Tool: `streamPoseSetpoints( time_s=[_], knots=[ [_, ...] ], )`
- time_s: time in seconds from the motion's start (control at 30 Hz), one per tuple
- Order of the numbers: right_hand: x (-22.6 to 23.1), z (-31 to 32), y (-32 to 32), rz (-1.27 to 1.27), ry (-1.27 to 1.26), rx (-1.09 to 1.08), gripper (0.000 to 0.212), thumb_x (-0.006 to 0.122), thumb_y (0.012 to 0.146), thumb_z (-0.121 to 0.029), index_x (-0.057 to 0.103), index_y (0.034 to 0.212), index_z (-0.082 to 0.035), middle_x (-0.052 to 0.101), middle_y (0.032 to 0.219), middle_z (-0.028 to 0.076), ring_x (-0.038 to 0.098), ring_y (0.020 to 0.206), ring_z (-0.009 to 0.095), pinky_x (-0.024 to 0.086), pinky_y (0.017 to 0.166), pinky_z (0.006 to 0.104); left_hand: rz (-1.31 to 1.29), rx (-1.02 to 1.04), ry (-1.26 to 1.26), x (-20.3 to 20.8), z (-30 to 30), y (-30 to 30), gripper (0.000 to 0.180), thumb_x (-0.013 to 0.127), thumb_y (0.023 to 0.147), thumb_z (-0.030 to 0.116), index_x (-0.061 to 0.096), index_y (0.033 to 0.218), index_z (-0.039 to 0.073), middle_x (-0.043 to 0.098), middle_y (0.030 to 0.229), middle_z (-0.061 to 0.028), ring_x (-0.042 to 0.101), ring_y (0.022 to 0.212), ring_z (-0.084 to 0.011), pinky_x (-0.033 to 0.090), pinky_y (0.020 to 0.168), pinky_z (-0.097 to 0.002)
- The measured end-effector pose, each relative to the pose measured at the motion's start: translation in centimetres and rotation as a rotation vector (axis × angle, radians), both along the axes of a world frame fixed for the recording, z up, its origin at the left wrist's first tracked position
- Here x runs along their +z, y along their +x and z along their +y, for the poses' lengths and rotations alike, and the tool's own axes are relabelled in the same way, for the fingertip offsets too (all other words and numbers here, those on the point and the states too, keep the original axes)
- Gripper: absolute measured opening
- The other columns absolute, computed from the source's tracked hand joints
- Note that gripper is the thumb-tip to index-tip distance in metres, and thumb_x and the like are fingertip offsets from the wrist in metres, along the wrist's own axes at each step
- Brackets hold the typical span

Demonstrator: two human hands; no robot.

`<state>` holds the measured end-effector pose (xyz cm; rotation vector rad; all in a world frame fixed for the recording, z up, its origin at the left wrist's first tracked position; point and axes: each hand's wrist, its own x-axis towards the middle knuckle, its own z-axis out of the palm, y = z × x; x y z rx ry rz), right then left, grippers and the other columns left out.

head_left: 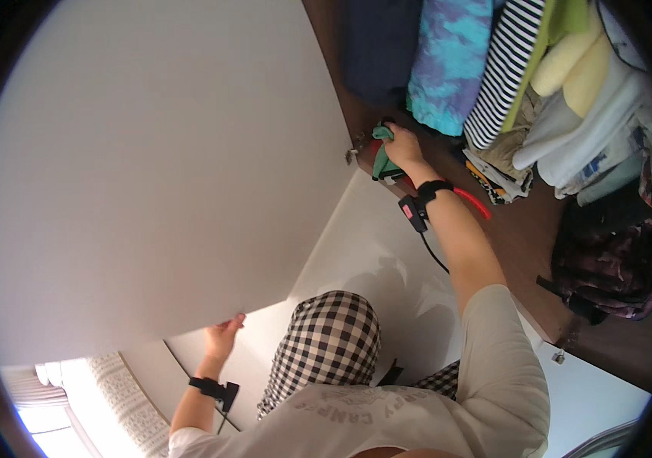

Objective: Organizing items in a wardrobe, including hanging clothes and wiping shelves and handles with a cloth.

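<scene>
My right hand (pixel 402 148) reaches into the wardrobe near the door hinge and closes on a green cloth (pixel 384 162). The cloth hangs partly below my fingers, next to dark and red bits I cannot make out. A red curved piece (pixel 472 203) lies on the brown wardrobe floor beside my right wrist. At the lower left, my left hand (pixel 223 336) grips the edge of the large white wardrobe door (pixel 165 175), which stands swung out; some of its fingers are hidden behind the door.
Above my right hand hang dark, blue-purple and striped clothes (pixel 505 72). Folded clothes (pixel 501 172) are stacked to their right, by a dark patterned bag (pixel 616 263). Metal hinges (pixel 351 155) sit at the wardrobe's edge. My checked-trousered knee (pixel 330 336) is below, over the pale floor.
</scene>
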<state>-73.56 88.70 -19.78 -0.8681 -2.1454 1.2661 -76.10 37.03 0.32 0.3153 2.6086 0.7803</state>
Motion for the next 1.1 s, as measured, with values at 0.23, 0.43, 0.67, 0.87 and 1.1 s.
streamPoseSetpoints(
  time_s=[0.23, 0.43, 0.67, 0.87, 1.1],
  knots=[
    [-0.9, 0.3, -8.8, -0.255, 0.153, 0.032, 0.047, 0.058, 0.073, -0.007, 0.054, 0.119, -0.001, 0.059, 0.106, 0.023, 0.058, 0.093, 0.037, 0.047, 0.083, 0.0414, 0.383, -0.351, -0.139, 0.6, 4.0, 0.5, 0.01, 0.067, 0.081, 0.009, 0.062, 0.086, 0.002, 0.062, 0.074, -0.0039, 0.056, 0.062, -0.0124, 0.046, 0.053, -0.0249],
    [3.3, -4.6, -8.2, -0.126, 0.41, 0.173, 0.028, 0.052, 0.079, -0.005, 0.059, 0.106, 0.0, 0.06, 0.106, 0.02, 0.061, 0.088, 0.034, 0.051, 0.077, 0.0413, 0.39, -0.33, -0.122, 3.0, 1.1, 0.8, 0.011, 0.065, 0.082, 0.009, 0.061, 0.088, 0.001, 0.062, 0.077, -0.0037, 0.055, 0.063, -0.0128, 0.046, 0.055, -0.0259],
    [8.1, -6.8, 1.7, 0.043, 0.024, 0.475, 0.025, 0.054, 0.077, -0.01, 0.064, 0.101, -0.008, 0.06, 0.102, 0.019, 0.056, 0.097, 0.036, 0.045, 0.082, 0.0443, 0.338, -0.213, -0.02, 4.0, 0.0, 3.6, 0.011, 0.062, 0.084, 0.009, 0.059, 0.088, -0.001, 0.063, 0.071, -0.0051, 0.062, 0.063, -0.015, 0.05, 0.06, -0.0261],
    [27.3, -4.5, 12.9, -0.057, -0.18, 0.688, 0.036, 0.05, 0.079, -0.005, 0.062, 0.111, -0.015, 0.059, 0.113, 0.016, 0.058, 0.098, 0.03, 0.045, 0.083, 0.0369, 0.237, -0.131, -0.207, 15.3, 0.7, 6.7, 0.027, 0.069, 0.078, 0.022, 0.062, 0.095, 0.003, 0.065, 0.087, -0.0129, 0.062, 0.078, -0.0243, 0.049, 0.068, -0.0364],
    [60.2, 7.4, 19.6, 0.618, 0.14, 0.122, 0.038, 0.051, 0.074, 0.0, 0.057, 0.111, -0.004, 0.058, 0.106, 0.021, 0.055, 0.099, 0.038, 0.045, 0.086, 0.0401, 0.115, 0.222, -0.035, 41.8, 11.2, 15.6, 0.059, 0.076, 0.073, 0.024, 0.048, 0.117, -0.004, 0.061, 0.102, -0.0169, 0.062, 0.083, -0.0249, 0.05, 0.072, -0.0333]
  ],
)
